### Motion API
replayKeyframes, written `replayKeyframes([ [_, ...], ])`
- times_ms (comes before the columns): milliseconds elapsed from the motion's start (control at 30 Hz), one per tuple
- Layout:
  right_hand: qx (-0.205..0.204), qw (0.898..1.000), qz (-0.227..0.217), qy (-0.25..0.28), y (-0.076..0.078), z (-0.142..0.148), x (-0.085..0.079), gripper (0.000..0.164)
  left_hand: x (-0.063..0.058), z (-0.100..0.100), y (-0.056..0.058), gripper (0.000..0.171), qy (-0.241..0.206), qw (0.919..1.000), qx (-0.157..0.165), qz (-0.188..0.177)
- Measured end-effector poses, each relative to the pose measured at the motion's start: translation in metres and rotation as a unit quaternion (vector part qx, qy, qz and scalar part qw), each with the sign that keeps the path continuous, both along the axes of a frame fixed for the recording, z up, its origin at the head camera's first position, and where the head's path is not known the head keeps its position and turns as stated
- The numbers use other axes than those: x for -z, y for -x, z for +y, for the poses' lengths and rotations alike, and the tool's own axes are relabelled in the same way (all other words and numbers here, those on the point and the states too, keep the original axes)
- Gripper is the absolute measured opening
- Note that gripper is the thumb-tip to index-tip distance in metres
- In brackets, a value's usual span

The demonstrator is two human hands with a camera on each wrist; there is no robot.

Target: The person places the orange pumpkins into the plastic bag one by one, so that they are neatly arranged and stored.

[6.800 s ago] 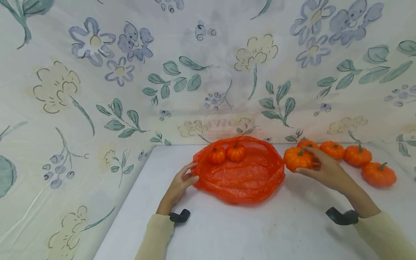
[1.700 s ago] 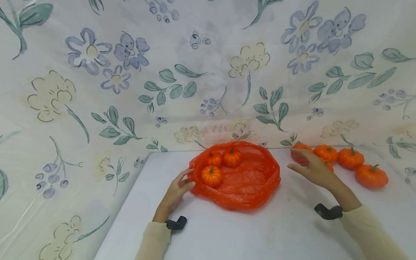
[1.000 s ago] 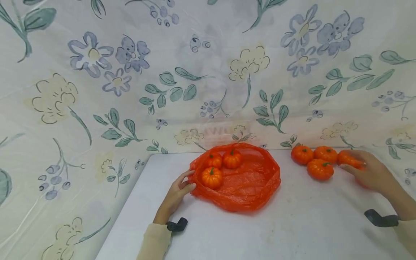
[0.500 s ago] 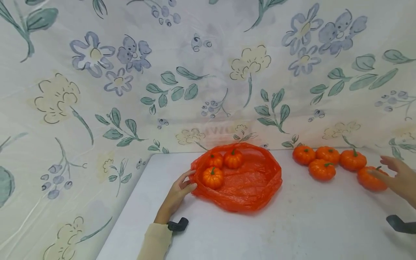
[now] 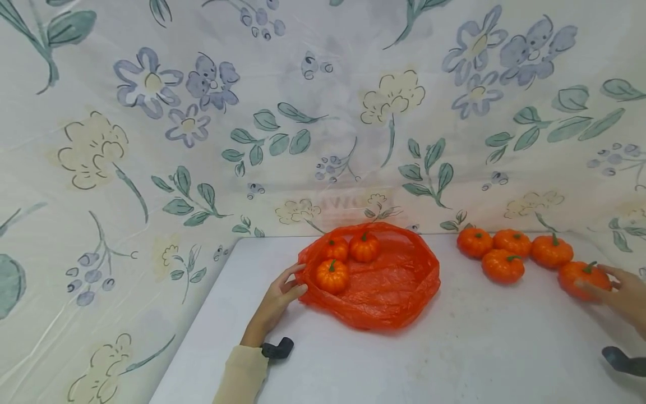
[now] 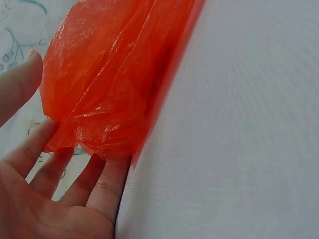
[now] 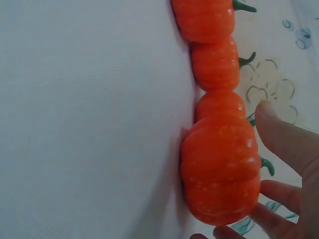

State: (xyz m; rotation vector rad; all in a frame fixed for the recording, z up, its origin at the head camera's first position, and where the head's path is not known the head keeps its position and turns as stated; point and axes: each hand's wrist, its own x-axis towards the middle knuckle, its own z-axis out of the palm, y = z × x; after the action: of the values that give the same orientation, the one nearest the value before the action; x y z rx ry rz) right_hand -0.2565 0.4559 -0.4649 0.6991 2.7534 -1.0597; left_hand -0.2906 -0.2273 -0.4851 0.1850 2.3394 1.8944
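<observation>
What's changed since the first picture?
The miniature pumpkin that the right hand held beside the red plastic bag was let go inside it, at the left front. That hand has moved right, to the rightmost pumpkin. The left hand stays at the bag's left edge.

Three pumpkins [image 5: 332, 278] in the bag [image 5: 386, 317]

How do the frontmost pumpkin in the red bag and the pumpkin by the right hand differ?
The bagged pumpkin lies in the red plastic bag; the outer pumpkin lies on the white table. In the head view, the bagged pumpkin looks smaller and rounder, the outer pumpkin wider and squatter. Both are orange and ribbed, with green stems.
</observation>
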Motion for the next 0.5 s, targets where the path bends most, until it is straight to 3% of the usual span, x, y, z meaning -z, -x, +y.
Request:
replayKeyframes([
  [333, 0.002, 1.000, -0.023, -0.006, 0.000, 0.003, 0.009, 0.117, -0.001, 0.000, 0.001, 0.059, -0.001, 1.0000, 0.002, 0.000],
  [500, 0.011, 1.000, -0.001, 0.002, 0.000, 0.003, 0.014, 0.113, 0.000, 0.000, 0.001, 0.059, 0.003, 1.0000, 0.000, -0.001],
])
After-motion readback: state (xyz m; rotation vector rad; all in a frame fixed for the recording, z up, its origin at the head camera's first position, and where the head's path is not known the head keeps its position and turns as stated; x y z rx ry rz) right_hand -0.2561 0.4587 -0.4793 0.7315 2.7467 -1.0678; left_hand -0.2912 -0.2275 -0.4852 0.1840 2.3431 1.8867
